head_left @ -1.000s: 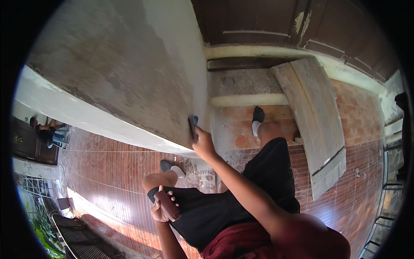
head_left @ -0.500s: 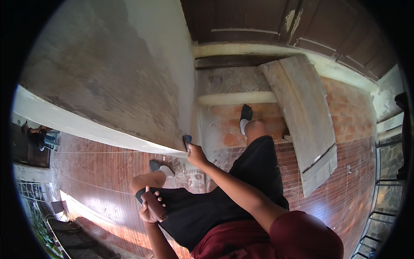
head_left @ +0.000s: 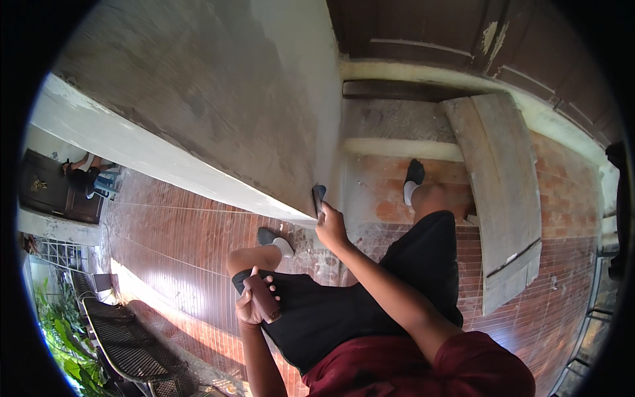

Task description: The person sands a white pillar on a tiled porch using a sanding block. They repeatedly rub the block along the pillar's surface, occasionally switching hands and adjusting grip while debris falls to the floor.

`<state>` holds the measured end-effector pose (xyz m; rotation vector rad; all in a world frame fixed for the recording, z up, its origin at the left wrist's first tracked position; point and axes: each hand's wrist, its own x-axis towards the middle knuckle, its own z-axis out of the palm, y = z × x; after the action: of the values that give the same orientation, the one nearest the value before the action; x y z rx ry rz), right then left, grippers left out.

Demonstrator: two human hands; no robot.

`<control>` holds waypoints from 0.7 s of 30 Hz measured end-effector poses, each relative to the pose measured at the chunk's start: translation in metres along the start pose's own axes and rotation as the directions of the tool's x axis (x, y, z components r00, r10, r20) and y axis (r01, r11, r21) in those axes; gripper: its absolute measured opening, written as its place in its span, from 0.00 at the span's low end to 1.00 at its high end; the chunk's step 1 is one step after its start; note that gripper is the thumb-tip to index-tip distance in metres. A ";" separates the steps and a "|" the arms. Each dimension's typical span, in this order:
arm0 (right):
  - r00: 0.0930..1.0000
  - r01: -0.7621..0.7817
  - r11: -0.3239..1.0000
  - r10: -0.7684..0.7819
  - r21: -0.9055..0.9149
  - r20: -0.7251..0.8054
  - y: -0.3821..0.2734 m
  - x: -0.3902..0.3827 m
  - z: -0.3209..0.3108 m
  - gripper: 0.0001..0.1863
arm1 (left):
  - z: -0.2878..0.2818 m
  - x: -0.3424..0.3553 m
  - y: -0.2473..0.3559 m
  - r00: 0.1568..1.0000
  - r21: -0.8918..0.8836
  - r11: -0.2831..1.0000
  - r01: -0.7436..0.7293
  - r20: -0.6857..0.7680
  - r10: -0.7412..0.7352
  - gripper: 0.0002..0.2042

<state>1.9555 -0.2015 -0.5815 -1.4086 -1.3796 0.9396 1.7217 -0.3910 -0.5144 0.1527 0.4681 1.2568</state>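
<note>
Out in front of me, my right hand [head_left: 331, 228] grips a dark, flat scraper [head_left: 319, 194], probably a putty knife, its blade against the lower corner of the plastered wall [head_left: 258, 119]. That wall is patchy grey, with a paler band toward its right side. Closer in, my left hand [head_left: 246, 309] rests near my left thigh, fingers wrapped around a reddish-brown oblong block [head_left: 262, 299]. What the block is made of does not show clearly.
Weathered planks [head_left: 499, 165] lean across a step [head_left: 403, 149] to the right, below dark wooden doors [head_left: 423, 30]. Red tiles [head_left: 192, 231] cover the floor. At far left another person [head_left: 83, 178] sits on a blue chair; a black woven bench [head_left: 132, 337] stands near plants [head_left: 59, 331].
The view has swung left, so everything sits farther right in the picture. Both hands keep their holds, and the scraper remains at the wall's lower corner.
</note>
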 end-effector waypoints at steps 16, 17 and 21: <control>0.994 0.008 0.996 -0.017 0.085 0.112 -0.014 0.004 -0.012 0.06 | 0.004 0.000 -0.003 0.999 0.063 0.998 -0.021 -0.029 0.023 0.39; 0.991 0.060 0.991 -0.074 0.122 0.111 -0.014 0.004 -0.012 0.06 | 0.004 0.000 -0.003 0.999 0.066 0.998 -0.019 -0.033 0.021 0.39; 0.993 0.005 0.999 -0.009 0.038 0.114 -0.013 0.005 -0.009 0.11 | 0.005 0.003 -0.002 0.999 0.052 0.999 -0.016 -0.037 0.018 0.40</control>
<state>1.9609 -0.1979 -0.5663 -1.3387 -1.4424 1.0498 1.7262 -0.3880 -0.5116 0.1774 0.5326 1.2661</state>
